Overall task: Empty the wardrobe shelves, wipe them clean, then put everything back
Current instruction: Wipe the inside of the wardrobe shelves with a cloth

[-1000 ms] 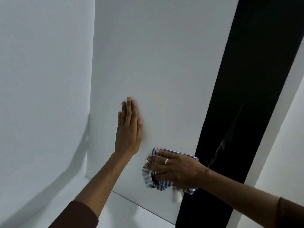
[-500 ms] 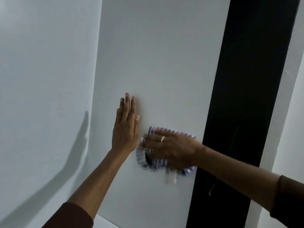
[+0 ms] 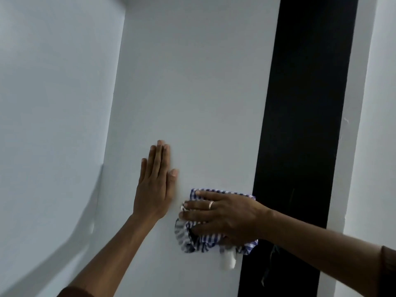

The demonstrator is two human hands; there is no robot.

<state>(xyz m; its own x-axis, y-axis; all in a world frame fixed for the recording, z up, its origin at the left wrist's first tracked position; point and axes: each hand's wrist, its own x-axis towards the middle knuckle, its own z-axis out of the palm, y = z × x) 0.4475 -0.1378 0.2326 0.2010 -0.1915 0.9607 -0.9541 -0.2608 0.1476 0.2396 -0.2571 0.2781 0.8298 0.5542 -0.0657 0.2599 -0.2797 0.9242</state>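
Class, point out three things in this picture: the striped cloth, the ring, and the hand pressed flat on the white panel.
cloth [image 3: 198, 243], head view, lower left folds.
ring [image 3: 211, 204], head view, the band.
left hand [image 3: 155, 185], head view, back of hand.

Dim, cool, even light falling on the white panels

Soft light is coming from the right of the frame, throwing a broad, blurred arm shadow [image 3: 70, 239] across the lower left. The panels are showing no glare. Wide-angle distortion is bending the corner seam [image 3: 113, 99] at left. The dark strip [image 3: 304, 125] is staying nearly featureless, and fine detail is looking slightly soft throughout.
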